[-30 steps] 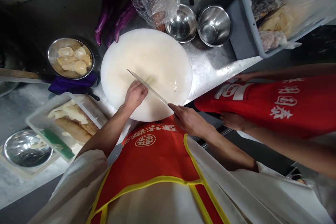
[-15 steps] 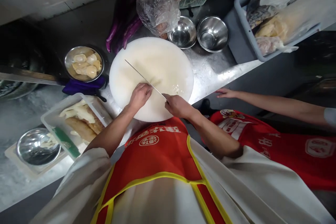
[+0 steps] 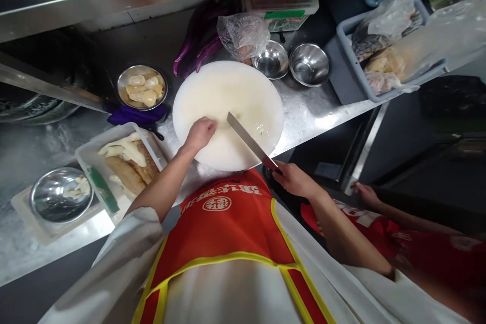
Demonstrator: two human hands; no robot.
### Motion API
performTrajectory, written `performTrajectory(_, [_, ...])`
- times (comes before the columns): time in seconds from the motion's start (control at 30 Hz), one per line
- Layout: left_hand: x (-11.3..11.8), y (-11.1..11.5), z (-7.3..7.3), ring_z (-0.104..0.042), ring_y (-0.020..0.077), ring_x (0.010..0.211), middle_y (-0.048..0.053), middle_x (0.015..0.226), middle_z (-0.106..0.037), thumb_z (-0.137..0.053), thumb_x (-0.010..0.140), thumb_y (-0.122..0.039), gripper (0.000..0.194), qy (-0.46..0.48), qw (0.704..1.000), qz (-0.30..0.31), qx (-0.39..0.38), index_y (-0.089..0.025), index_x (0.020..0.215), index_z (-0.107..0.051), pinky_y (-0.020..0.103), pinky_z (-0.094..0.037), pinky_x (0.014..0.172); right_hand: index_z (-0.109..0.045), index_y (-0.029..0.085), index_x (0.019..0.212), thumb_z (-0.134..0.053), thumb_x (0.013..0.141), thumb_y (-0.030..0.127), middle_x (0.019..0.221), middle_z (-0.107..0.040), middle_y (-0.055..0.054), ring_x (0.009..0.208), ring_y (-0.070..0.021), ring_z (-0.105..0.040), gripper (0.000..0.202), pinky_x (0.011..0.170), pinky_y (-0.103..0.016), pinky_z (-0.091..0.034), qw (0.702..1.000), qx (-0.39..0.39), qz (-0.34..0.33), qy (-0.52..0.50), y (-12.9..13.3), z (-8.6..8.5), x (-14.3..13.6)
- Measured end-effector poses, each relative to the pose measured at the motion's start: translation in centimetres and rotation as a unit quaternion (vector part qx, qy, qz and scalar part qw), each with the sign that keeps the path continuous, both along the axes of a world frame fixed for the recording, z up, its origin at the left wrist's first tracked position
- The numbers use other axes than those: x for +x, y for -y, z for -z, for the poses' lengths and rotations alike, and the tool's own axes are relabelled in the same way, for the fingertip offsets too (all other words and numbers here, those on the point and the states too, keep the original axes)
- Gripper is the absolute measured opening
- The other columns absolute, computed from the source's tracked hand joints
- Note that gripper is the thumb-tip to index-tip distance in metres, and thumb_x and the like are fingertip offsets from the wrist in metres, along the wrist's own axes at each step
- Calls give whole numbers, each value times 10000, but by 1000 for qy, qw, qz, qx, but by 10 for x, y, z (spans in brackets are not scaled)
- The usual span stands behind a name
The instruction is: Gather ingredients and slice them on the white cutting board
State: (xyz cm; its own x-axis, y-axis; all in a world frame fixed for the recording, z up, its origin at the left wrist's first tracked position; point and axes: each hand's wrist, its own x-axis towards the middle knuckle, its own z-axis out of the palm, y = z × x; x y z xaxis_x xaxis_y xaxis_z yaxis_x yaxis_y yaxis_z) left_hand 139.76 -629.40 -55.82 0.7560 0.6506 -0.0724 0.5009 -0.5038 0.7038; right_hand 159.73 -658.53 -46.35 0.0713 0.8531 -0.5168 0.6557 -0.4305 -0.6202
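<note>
A round white cutting board (image 3: pixel 228 81) lies on the metal counter in front of me. My left hand (image 3: pixel 202 132) rests at the board's left side with curled fingers; what they hold, if anything, is too small to name. My right hand (image 3: pixel 291 178) grips the handle of a long-bladed knife (image 3: pixel 250 142) off the board's lower right edge. The blade points up and left over the board, its tip a short way right of my left fingers. Small wet bits (image 3: pixel 261 130) lie on the board's right part.
Left are a bowl of pale yellow pieces (image 3: pixel 142 88), a tub of peeled food (image 3: pixel 127 162) and a steel bowl (image 3: pixel 61 195). Eggplants (image 3: pixel 190 43), two bowls and a grey basket (image 3: pixel 374 93) sit behind. A person's hand (image 3: pixel 366 195) is at right.
My right hand has moved right and down with the knife, taking the blade away from my left hand. The other person's hand has come lower. The whole view has shifted slightly.
</note>
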Motion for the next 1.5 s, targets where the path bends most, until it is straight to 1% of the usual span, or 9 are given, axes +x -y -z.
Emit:
performTrajectory(0.2, [14,-19,-9,-652,217,826,68,906,-705,-631,832,-185,136,-94,993,74,-12,-197,835,-767,339,-517,831,-625,152,1192,-405,960,259,679,-649,-11,560,-165,-580,337,577,-277,-398,995,-36,73,-52,41,-12,-20])
performTrajectory(0.3, [13,-24,-15,-658,218,871,73,961,-702,-609,851,-202,164,-132,986,104,-10,-183,890,-767,332,-510,842,-623,128,1171,-405,956,274,597,-606,4,519,-163,-571,338,557,-274,-391,991,-56,95,-81,48,-16,-30])
performTrajectory(0.47, [11,-13,-14,-643,247,942,96,995,-670,-597,865,-217,176,-153,977,138,60,-171,935,-751,353,-507,884,-632,135,1088,-406,965,300,565,-592,3,528,-170,-563,305,566,-276,-382,988,-42,115,-94,46,-26,-44])
performTrajectory(0.57, [9,-4,-12,-645,255,968,104,989,-676,-553,875,-178,196,-155,976,126,88,-168,938,-739,350,-504,897,-632,160,1018,-427,964,293,700,-675,-35,604,-167,-588,250,610,-273,-394,989,-9,113,-97,36,-30,-54])
performTrajectory(0.67, [7,7,-14,-653,270,954,106,967,-691,-519,868,-141,211,-177,973,92,113,-173,907,-724,360,-505,852,-634,173,1074,-447,962,268,834,-727,-59,673,-166,-612,238,661,-268,-401,990,23,103,-90,22,-30,-64])
performTrajectory(0.83, [7,20,-19,-669,300,927,116,966,-705,-508,889,-173,200,-234,963,29,131,-184,898,-707,380,-488,740,-633,173,1136,-454,960,240,873,-739,-64,680,-165,-614,260,665,-266,-386,992,37,95,-79,6,-27,-69])
performTrajectory(1.13, [14,5,-15,-654,268,1053,82,1100,-697,-580,923,-318,207,-203,966,115,109,-214,1053,-702,355,-504,866,-596,182,1005,-459,962,269,825,-695,-39,673,-154,-581,167,650,-258,-386,988,34,116,-97,2,-27,-57])
performTrajectory(1.37, [36,10,-22,-677,289,944,94,1020,-727,-555,871,-253,147,-271,955,62,103,-207,900,-691,374,-502,748,-612,160,1089,-442,963,318,723,-618,-15,618,-150,-503,264,617,-266,-385,984,30,147,-95,0,-31,-48])
performTrajectory(1.5, [31,14,-27,-684,306,914,114,1004,-737,-559,871,-297,174,-315,944,44,91,-197,897,-698,386,-501,737,-608,167,1059,-422,972,323,657,-569,8,587,-145,-475,258,600,-267,-373,981,29,163,-100,5,-29,-43])
